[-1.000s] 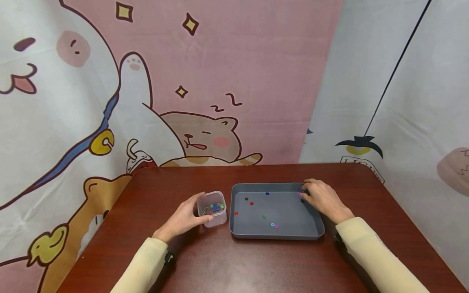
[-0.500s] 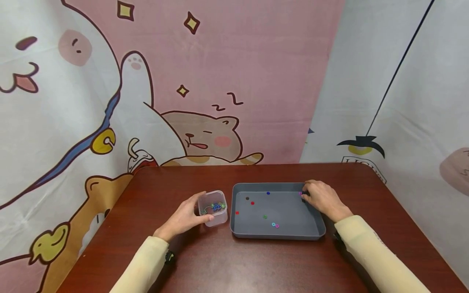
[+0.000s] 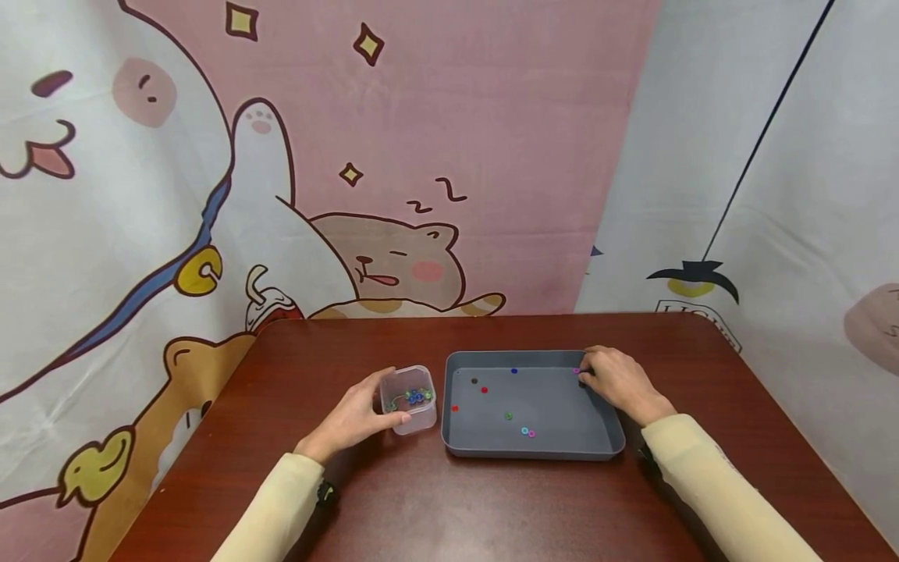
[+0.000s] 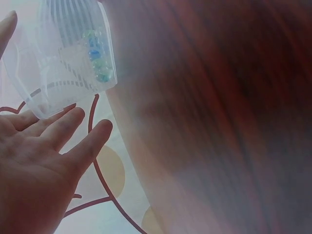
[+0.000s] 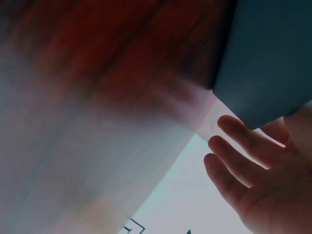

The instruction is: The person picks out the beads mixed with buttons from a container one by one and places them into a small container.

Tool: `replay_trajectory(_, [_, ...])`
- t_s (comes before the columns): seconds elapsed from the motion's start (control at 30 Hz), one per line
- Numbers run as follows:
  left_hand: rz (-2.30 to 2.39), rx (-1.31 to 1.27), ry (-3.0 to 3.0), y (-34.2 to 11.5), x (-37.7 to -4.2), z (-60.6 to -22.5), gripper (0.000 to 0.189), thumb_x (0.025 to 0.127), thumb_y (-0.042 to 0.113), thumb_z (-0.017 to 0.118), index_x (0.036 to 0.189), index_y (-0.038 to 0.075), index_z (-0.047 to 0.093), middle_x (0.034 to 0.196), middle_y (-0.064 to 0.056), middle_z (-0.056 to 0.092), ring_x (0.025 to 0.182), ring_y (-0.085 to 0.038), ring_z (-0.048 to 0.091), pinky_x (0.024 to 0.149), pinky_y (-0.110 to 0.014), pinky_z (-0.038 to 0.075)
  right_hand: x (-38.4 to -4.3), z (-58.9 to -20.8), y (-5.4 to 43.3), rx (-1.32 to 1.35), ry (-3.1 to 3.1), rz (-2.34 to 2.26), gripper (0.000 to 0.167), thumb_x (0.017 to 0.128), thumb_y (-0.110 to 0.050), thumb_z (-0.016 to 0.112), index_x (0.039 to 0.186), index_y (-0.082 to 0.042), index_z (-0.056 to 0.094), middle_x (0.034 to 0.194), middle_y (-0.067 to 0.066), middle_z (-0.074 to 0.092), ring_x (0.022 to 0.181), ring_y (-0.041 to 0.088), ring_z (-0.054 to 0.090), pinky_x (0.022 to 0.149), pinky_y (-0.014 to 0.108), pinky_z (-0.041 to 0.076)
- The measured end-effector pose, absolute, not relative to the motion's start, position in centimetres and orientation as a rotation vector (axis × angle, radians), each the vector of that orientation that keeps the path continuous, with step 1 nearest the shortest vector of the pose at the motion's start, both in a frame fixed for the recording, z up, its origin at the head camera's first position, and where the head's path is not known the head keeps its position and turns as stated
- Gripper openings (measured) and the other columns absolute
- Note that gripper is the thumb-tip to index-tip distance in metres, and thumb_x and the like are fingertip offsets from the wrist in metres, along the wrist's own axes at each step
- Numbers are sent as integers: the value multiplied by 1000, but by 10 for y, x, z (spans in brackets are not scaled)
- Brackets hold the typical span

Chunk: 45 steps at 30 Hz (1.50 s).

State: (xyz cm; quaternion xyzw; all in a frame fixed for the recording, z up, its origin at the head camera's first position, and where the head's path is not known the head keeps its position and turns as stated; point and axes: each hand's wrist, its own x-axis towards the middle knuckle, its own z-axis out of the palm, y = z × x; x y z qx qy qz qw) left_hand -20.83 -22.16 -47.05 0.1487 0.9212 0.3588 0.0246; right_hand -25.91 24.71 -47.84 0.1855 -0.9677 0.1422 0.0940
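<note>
My left hand [image 3: 351, 417] holds a small clear plastic box [image 3: 416, 422] between thumb and fingers, left of the grey tray [image 3: 534, 451]. Several blue and green beads [image 3: 416, 396] lie in the box; in the left wrist view, beads [image 4: 95, 53] show through its wall. My right hand [image 3: 621, 382] reaches over the tray's far right corner, thumb and forefinger inside. A purple bead [image 3: 577, 371] lies at those fingertips, and whether they pinch anything is too small to tell. In the right wrist view, the other fingers [image 5: 236, 163] are outside the tray wall [image 5: 263, 63].
Scattered over the tray floor are a blue bead [image 3: 514, 371], a brown bead [image 3: 474, 381], two red ones, a green bead [image 3: 509, 416], and a light-blue bead [image 3: 524, 431] beside a pink one. A dark wooden table [image 3: 449, 507] carries everything, with a cartoon-printed cloth [image 3: 492, 156] behind.
The right thumb and forefinger have drawn slightly closer together at the tray corner. My left hand and the box stay in place; the whole view shifts slightly.
</note>
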Motion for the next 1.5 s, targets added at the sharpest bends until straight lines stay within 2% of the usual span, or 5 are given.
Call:
replay_trajectory(0.1, [1109, 454, 2851, -221, -208, -471, 94, 82, 44, 87, 156, 7, 42, 149, -15, 53, 128, -32, 57, 105, -57, 48, -257, -478, 248, 527, -2886, 452, 7, 90, -9, 80, 94, -3, 79, 128, 27, 66, 104, 41, 67, 76, 51, 57])
replay_trajectory(0.23, [1106, 442, 2849, -221, -208, -470, 95, 82, 45, 87, 157, 8, 41, 151, -14, 52, 130, -33, 56, 106, -57, 47, -255, -477, 248, 495, -2893, 488, 11, 92, -11, 79, 98, -3, 80, 135, 29, 62, 113, 45, 65, 80, 55, 56])
replay_trajectory(0.43, [1098, 444, 2847, -221, -207, -469, 94, 83, 45, 87, 157, 9, 41, 152, -14, 51, 131, -32, 55, 107, -57, 46, -250, -472, 250, 486, -2861, 537, 16, 93, -12, 78, 103, 0, 78, 136, 29, 61, 117, 47, 62, 85, 60, 54])
replay_trajectory(0.8, [1103, 457, 2844, -221, -208, -471, 94, 83, 45, 86, 157, 8, 41, 151, -13, 52, 131, -31, 55, 108, -56, 46, -241, -469, 252, 480, -2800, 575, 17, 94, -13, 77, 105, 0, 77, 137, 27, 61, 122, 47, 59, 91, 63, 51])
replay_trajectory(1.5, [1095, 496, 2855, -224, -210, -474, 96, 83, 48, 85, 157, 7, 40, 151, -14, 52, 131, -31, 55, 109, -56, 46, -217, -446, 231, 500, -2596, 619, 19, 89, -11, 81, 104, 0, 77, 134, 21, 65, 129, 42, 56, 92, 62, 51])
